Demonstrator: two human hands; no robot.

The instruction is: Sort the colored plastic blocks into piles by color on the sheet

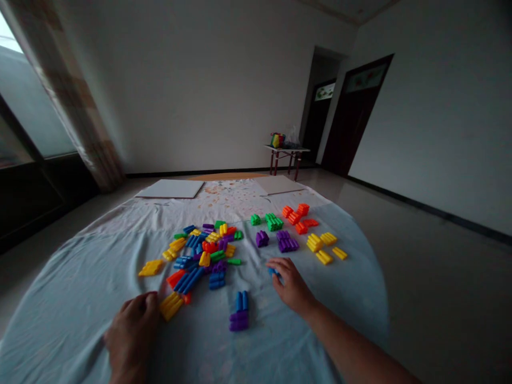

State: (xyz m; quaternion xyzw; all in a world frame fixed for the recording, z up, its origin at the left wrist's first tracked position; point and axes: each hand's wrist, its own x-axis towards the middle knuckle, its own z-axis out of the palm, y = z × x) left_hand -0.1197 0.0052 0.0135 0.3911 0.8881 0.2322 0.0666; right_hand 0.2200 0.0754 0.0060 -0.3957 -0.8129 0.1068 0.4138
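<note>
My right hand (291, 282) is low over the cloth, its thumb and fingers closed around a small blue toy block (272, 271). Most of that block is hidden by the fingers. On the left, my left hand (134, 330) rests on the cloth with its fingers curled in, and nothing shows in it. Just beside its fingertips lies a yellow block (172, 305). Between my hands, a blue block (242, 301) touches a purple block (239, 321). Beyond my left hand spreads a mixed pile of ribbed plastic blocks (210, 246) in several colours.
Sorted groups stand at the right: green blocks (274, 222), purple blocks (287, 241), orange blocks (294, 217) and yellow blocks (314, 242). Two flat boards (172, 188) lie at the round table's far side. A small side table (286, 149) stands by the wall.
</note>
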